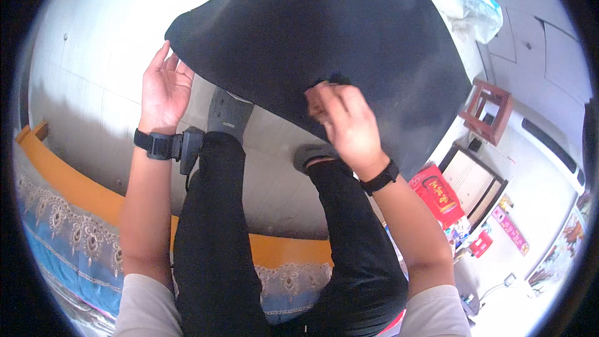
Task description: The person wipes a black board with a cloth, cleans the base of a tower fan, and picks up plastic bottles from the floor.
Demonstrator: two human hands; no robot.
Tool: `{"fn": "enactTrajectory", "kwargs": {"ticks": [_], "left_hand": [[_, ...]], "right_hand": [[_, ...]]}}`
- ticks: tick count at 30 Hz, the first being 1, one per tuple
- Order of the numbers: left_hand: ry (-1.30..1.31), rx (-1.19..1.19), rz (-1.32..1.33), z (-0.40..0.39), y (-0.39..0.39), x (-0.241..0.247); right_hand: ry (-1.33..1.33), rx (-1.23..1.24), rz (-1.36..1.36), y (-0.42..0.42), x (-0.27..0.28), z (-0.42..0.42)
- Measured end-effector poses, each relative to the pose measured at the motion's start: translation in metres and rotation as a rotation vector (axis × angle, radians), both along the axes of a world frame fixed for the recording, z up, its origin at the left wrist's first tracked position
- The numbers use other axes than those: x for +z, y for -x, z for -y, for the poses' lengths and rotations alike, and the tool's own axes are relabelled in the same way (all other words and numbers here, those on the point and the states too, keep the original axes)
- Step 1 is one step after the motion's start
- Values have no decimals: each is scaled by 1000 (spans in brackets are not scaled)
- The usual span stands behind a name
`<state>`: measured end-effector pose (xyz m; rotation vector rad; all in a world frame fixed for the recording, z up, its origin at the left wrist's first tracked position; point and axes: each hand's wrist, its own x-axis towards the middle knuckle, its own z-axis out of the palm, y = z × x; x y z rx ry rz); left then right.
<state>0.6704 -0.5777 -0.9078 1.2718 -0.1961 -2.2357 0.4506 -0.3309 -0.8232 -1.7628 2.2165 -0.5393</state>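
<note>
A large, smooth black covering (290, 23) spreads before me, with its near edge above my feet. I cannot tell whether it is cloth or another sheet material. Beside its left corner is my left hand (167, 86), palm turned up and fingers apart. The thumb tip meets that corner, and the other fingertips pass partly behind the edge. Over the near part of the covering, my right hand (344, 114) is blurred, its fingers curled together. A dark patch shows just past its knuckles; whether it is an object or a shadow is unclear. Each wrist wears a black strap.
My legs in black trousers (220, 224) extend over the grey floor (276, 187). Behind them runs an orange bed edge (70, 168) with a lace-trimmed blue cover (75, 262). At right are a wooden stool (489, 112), a red package (437, 194) and a plastic bag (461, 2).
</note>
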Motion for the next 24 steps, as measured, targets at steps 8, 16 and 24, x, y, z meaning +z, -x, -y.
{"fn": "enactTrajectory", "kwargs": {"ticks": [8,16,24], "left_hand": [[-59,112,-119,19,15,9],[116,226,-90,9,17,21],[314,196,-30,6,8,24]], "right_hand": [[47,449,-1,-23,2,130],[109,178,-243,147,-12,243],[106,-72,-420,178,-19,268]]}}
